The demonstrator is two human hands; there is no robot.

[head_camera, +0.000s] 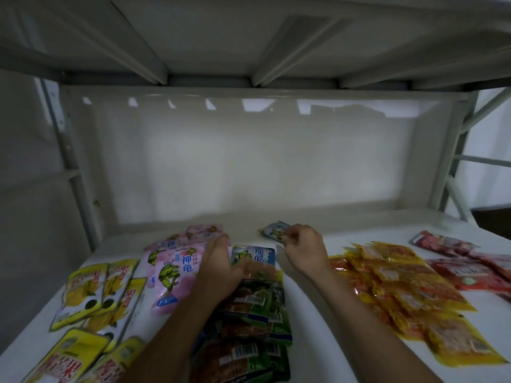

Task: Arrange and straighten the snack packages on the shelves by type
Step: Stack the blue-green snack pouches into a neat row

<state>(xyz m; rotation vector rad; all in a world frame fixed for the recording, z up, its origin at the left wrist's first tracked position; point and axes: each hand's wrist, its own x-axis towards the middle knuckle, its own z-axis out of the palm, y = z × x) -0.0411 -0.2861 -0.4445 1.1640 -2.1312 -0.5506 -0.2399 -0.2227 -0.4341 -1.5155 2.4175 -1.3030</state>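
So the shelf (318, 313) is plain white all over, same for the back panel (249, 161) and the underside of the shelf above (221, 31). Near the left edge, the packets (94, 294) are bright yellow and white with black dots and red lettering. Next to them are pale pink packs (177, 269) with a green cartoon turtle and blue characters. Mid-shelf, one blue pack (260, 257) and a small blue packet (275, 230), both with turtles. At the front edge, green-and-brown packs (249, 327) with white barcodes. Toward the right edge: yellow-orange packs (409, 297), then red ones (470, 269).
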